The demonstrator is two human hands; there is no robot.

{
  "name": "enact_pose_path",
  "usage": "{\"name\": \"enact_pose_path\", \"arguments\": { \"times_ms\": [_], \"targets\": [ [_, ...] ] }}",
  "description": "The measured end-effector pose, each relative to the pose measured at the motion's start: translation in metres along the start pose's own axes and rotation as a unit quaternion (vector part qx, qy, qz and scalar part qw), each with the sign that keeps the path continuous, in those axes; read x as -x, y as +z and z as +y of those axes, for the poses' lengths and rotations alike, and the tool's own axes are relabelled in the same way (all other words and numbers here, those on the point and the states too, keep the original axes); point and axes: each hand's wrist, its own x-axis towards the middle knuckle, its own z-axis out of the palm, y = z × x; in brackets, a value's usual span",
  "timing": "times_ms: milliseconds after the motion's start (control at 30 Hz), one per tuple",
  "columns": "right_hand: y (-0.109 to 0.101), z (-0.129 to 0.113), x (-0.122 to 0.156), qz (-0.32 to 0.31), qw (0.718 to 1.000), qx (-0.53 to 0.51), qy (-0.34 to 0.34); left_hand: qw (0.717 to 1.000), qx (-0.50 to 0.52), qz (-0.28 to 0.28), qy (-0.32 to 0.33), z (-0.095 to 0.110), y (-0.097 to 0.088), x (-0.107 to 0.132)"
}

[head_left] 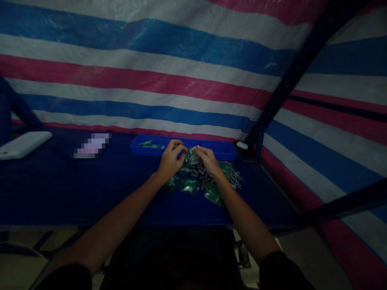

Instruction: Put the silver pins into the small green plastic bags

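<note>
Between left grip and right grip, a shiny packet (contents unclear).

In front of the smooth plastic bins lie glossy plastic packets and shiny metal pins, while behind the bins hangs creased, glossy plastic sheeting.

A wrinkled plastic back wall carries red, white and blue stripes, with faint shine near the top; matching stripes cover the right wall; a dark post slants where they meet; below stands a dark blue table; the floor looks pale; the light is dim.
</note>
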Motion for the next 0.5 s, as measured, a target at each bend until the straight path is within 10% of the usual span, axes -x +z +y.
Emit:
{"name": "enact_pose_path", "arguments": {
  "times_ms": [167,300,500],
  "targets": [
    [0.001,-0.001,0.001,0.077,0.975,0.177,-0.110,0.991,0.072,-0.074,-0.086,-0.006,-0.007,-0.007],
    [0.003,-0.002,0.005,0.086,0.922,0.303,-0.226,0.917,0.275,-0.152,-0.246,-0.004,-0.012,-0.012],
    [0.000,-0.016,0.008,0.045,0.900,0.351,-0.254,0.862,0.350,0.001,-0.367,-0.008,-0.028,-0.021]
  ]
}}
